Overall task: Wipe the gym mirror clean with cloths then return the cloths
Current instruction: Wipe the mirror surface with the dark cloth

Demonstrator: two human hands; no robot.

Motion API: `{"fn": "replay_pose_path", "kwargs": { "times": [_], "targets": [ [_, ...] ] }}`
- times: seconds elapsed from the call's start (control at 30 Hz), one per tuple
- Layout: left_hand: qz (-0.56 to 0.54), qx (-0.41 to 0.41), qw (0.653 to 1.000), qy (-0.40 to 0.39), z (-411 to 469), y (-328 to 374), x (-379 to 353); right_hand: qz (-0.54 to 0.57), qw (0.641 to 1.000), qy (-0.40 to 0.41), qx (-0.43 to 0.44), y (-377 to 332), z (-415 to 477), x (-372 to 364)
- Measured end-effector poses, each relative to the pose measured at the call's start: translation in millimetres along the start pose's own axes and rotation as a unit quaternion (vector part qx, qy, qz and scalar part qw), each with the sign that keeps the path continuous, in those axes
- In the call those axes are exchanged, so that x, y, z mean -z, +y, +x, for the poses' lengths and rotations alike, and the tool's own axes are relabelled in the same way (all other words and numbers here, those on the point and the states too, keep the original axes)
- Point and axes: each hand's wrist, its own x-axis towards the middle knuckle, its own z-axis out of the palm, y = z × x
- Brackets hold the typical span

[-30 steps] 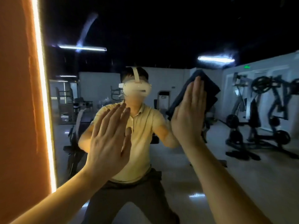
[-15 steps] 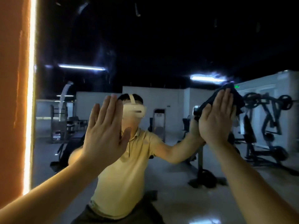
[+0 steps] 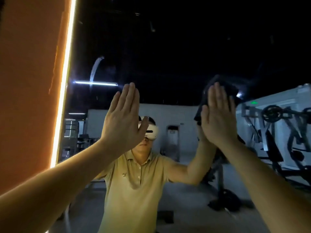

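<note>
Head view, single camera. We recorded the mirror (image 3: 168,47) filling most of the frame, its left edge running along a bright vertical light strip (image 3: 65,64) set beside an orange wall (image 3: 30,81).

Left hand (image 3: 122,118): raised flat in front of the glass, nearer the mirror's left edge, fingers straight and together, thumb out to the side. We saw nothing held in it. We could not tell whether the palm touched the glass.

Right hand (image 3: 218,118): also flat, fingers straight and close together, laid against a dark cloth (image 3: 204,98) toward the mirror's right side. The cloth showed above the fingertips and past the thumb side of the hand, lying between palm and glass. No fingers curled round it. The two hands were well apart, at about the same height.

Reflection: we noted a person in a yellow polo shirt (image 3: 134,182) wearing a white headset (image 3: 152,132), both arms lifted to match. Behind, weight machines (image 3: 277,132) stood at the right, and a ceiling tube light (image 3: 96,83) glowed at the upper left. A pale curved streak (image 3: 96,68) showed just above that light; whether it lay on the glass we could not tell.
</note>
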Motion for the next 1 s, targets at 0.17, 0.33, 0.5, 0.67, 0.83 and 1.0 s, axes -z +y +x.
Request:
{"fn": "replay_pose_path", "kwargs": {
  "times": [0.17,0.33,0.5,0.67,0.83,1.0],
  "targets": [
    [-0.003,-0.01,1.0,0.015,-2.0,-3.7,-2.1,0.061,0.992,0.03,-0.104,-50.0,0.9,-2.2],
    [-0.056,-0.018,0.998,0.021,-2.3,-10.0,2.9,0.047,0.985,0.023,0.166,-122.9,-53.9,-15.6],
    [-0.048,-0.023,0.999,0.011,-2.1,-10.4,5.8,-0.003,0.957,-0.003,0.291,-83.2,-83.6,-17.5],
    [-0.01,-0.02,1.0,0.011,-4.4,-10.4,0.8,0.018,0.998,0.032,-0.047,-40.7,-44.1,-6.8],
    [-0.039,-0.013,0.999,0.016,-2.7,-8.5,0.0,0.067,0.996,0.061,0.016,-103.7,-14.8,-11.0],
    [-0.058,-0.011,0.998,0.015,1.6,-16.2,8.9,0.05,0.956,0.017,0.288,-135.7,-76.6,-24.7]
  ]
}}
